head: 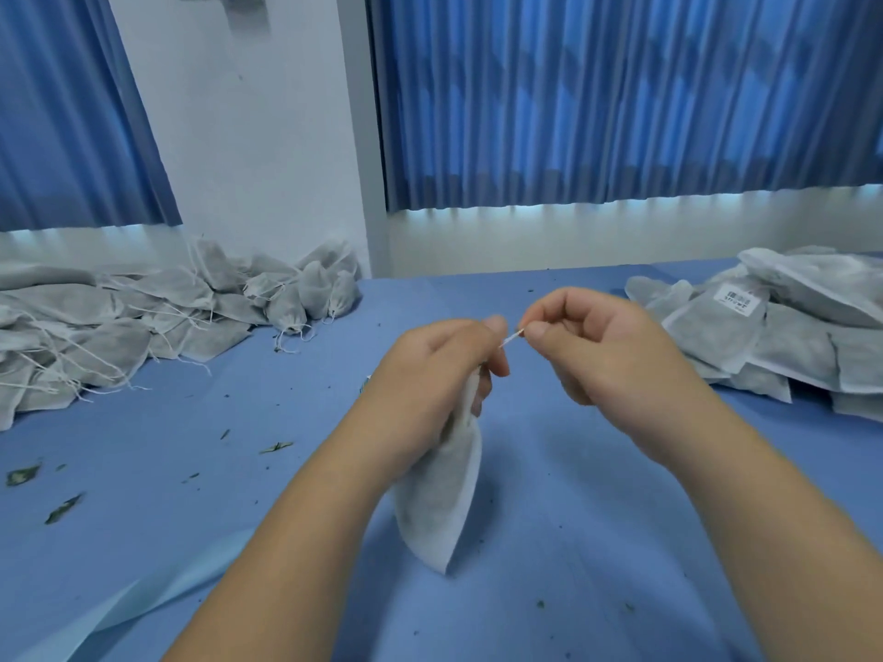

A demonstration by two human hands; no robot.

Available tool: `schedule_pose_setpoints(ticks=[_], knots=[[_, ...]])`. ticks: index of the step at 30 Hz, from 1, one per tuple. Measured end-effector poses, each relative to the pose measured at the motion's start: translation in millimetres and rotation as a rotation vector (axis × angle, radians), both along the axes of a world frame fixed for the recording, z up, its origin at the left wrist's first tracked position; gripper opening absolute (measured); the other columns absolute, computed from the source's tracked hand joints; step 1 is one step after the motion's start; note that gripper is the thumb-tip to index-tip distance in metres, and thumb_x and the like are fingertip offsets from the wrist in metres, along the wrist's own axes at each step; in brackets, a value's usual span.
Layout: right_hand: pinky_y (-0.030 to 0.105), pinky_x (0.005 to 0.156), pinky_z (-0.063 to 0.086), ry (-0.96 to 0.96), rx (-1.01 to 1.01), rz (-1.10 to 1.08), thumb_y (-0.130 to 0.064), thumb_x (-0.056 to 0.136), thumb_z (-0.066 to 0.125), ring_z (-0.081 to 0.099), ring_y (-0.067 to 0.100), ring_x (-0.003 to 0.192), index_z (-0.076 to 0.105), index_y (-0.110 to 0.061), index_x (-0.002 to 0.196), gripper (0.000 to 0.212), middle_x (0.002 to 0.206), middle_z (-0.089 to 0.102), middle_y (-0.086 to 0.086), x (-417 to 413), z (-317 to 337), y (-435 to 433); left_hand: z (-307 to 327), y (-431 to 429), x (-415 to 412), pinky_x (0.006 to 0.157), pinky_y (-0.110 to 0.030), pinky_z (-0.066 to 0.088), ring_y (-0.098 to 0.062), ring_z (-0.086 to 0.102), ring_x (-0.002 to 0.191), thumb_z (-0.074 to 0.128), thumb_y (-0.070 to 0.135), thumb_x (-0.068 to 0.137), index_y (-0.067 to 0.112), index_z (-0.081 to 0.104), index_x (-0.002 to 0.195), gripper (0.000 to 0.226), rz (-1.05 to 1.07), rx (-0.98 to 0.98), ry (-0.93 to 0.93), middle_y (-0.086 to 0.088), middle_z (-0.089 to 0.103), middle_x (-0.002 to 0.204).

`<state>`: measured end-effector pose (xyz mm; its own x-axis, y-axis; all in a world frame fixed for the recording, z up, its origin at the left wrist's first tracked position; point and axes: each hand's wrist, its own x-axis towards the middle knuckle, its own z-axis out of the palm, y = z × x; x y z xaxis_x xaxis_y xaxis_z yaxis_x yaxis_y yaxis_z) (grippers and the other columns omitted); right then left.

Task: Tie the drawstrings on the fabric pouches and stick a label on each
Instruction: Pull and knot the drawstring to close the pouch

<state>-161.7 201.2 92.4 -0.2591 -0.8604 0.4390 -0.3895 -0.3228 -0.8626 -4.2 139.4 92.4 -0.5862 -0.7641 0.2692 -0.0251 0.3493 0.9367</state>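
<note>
A grey-white fabric pouch [442, 499] hangs from my left hand [439, 370], whose fingers curl round its gathered neck above the blue table. A short stretch of white drawstring [512, 338] runs taut between the two hands. My right hand [587, 336] pinches the string's end between thumb and forefinger, just right of the left hand. The pouch's mouth is hidden inside my left fist.
A heap of pouches with loose strings [143, 322] lies at the left. A stack of flat pouches [788, 336], one showing a white label [737, 299], lies at the right. Green leaf bits [62, 508] dot the blue tablecloth [597, 542]. Blue curtains hang behind.
</note>
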Motion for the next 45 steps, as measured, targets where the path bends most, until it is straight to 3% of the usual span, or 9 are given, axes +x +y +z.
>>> schedule_pose_setpoints(ticks=[3,13,19,22,25,27,35,41,45], knots=[[0.015,0.046,0.033,0.332,-0.054,-0.164,-0.019,0.091,0.06,0.036,0.007,0.048,0.061,-0.027,0.074,0.019,0.051,0.038,-0.009,4.2,-7.7,-3.6,-0.6,-1.6,6.1,0.057,-0.029,0.037,-0.014,0.044,0.049,0.064,0.044,0.075,0.022,0.063,0.062,0.025,-0.121,0.033,-0.081,0.004,0.049,0.051],[0.018,0.047,0.031,0.411,-0.052,-0.148,-0.018,0.087,0.058,0.037,0.008,0.048,0.062,-0.027,0.071,0.018,0.048,0.042,-0.011,21.0,-21.3,-7.6,-3.7,-5.0,7.6,0.062,-0.027,0.051,-0.017,0.058,0.055,0.056,0.013,0.092,0.012,0.075,0.071,0.028,-0.105,0.357,0.211,-0.002,0.059,0.062],[0.014,0.047,0.03,0.447,-0.043,-0.047,-0.016,0.085,0.061,0.036,0.008,0.046,0.066,-0.019,0.07,0.016,0.046,0.037,-0.009,22.5,-15.3,-0.5,-8.6,-6.2,4.9,0.051,-0.02,0.038,-0.011,0.046,0.051,0.058,0.023,0.09,0.024,0.077,0.07,0.027,0.242,0.04,0.056,0.009,0.05,0.052],[0.016,0.048,0.03,0.354,-0.061,-0.037,-0.013,0.084,0.062,0.032,0.007,0.046,0.067,-0.019,0.068,0.018,0.045,0.034,-0.01,20.7,-11.8,1.2,-11.3,-7.9,5.3,0.04,-0.014,0.031,-0.007,0.038,0.041,0.059,0.027,0.09,0.029,0.07,0.054,0.037,0.208,-0.048,-0.08,0.01,0.049,0.048],[0.013,0.045,0.03,0.301,-0.06,-0.085,-0.009,0.083,0.061,0.033,0.006,0.042,0.066,-0.016,0.066,0.019,0.039,0.039,-0.012,16.2,-8.8,1.7,-13.7,-9.3,6.5,0.052,-0.022,0.034,-0.011,0.041,0.051,0.058,0.037,0.09,0.031,0.073,0.065,0.03,0.03,-0.075,-0.223,0.01,0.052,0.052],[0.013,0.043,0.028,0.29,-0.043,-0.126,-0.009,0.083,0.061,0.032,0.007,0.043,0.066,-0.017,0.065,0.02,0.039,0.038,-0.012,12.7,-8.8,0.3,-14.8,-10.4,7.7,0.06,-0.028,0.037,-0.015,0.045,0.056,0.057,0.041,0.086,0.028,0.076,0.073,0.027,-0.108,0.008,-0.212,0.008,0.051,0.053],[0.012,0.045,0.033,0.366,0.108,-0.124,-0.023,0.087,0.063,0.04,0.003,0.045,0.067,-0.022,0.068,0.02,0.048,0.047,-0.014,8.7,-20.3,-9.1,-19.0,-22.8,9.4,0.045,-0.022,0.036,-0.012,0.034,0.043,0.059,0.022,0.074,0.016,0.059,0.057,0.019,-0.345,0.602,0.125,0.005,0.032,0.048],[0.013,0.079,0.041,0.496,0.037,-0.268,-0.02,0.085,0.061,0.056,-0.001,0.095,0.065,-0.03,0.098,0.016,0.099,0.061,-0.015,4.7,-18.7,-11.1,-22.4,-32.7,10.3,0.043,-0.02,0.034,-0.01,0.034,0.04,0.049,0.021,0.074,0.017,0.053,0.053,0.022,-0.408,0.815,0.302,0.008,0.032,0.042],[0.007,0.065,0.039,0.242,-0.037,-0.169,-0.018,0.084,0.062,0.056,-0.005,0.073,0.065,-0.028,0.081,0.01,0.081,0.063,-0.017,13.8,-11.7,-5.7,-23.7,-32.7,9.2,0.044,-0.022,0.037,-0.01,0.036,0.041,0.052,0.022,0.075,0.016,0.056,0.057,0.02,-0.48,0.803,0.294,0.008,0.034,0.045]])
